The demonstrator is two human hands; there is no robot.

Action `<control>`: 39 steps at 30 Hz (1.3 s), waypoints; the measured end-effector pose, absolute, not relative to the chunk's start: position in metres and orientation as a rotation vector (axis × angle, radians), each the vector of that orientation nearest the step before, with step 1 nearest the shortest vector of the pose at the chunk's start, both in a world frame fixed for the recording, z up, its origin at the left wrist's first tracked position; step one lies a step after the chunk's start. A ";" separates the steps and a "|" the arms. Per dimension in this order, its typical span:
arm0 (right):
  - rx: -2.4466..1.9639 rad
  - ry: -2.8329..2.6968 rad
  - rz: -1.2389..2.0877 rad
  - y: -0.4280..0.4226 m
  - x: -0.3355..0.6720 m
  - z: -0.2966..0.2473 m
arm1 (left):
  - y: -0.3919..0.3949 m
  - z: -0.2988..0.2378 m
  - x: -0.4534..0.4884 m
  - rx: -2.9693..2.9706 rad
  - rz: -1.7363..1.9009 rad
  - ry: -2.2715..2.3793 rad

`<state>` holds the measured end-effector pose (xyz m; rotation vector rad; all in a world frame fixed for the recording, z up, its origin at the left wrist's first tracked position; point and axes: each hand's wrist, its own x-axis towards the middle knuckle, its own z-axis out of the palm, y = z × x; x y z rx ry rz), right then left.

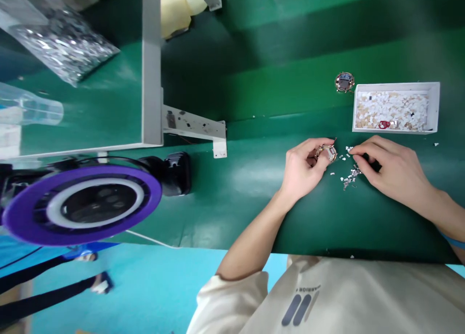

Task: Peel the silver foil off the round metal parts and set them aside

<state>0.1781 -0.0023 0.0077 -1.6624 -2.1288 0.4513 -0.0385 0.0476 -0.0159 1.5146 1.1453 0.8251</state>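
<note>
By the left hand (pixel 300 167), thumb against fingers, a round metal part (pixel 332 153) is gripped, no long axis being shown. Just to its right, small metal pieces (pixel 348 179) are scattered, closer to the right hand (pixel 394 167), whose fingertips are drawn near each other; whether a piece is pinched cannot be told. Along the green bench (pixel 247 189), a purple ring-shaped device (pixel 22 218) is seen far left, then a shelf (pixel 151 82), then, beyond the right hand, a white box (pixel 434 106) filled with bits
</note>
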 end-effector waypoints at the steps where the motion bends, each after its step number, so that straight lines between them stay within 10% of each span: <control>1: -1.647 -2.159 0.445 -0.001 0.178 0.007 | 0.048 -0.016 -0.039 1.517 0.822 1.142; 39: -1.540 -2.048 0.578 -0.001 0.186 0.010 | 0.027 0.003 -0.031 1.207 0.592 0.931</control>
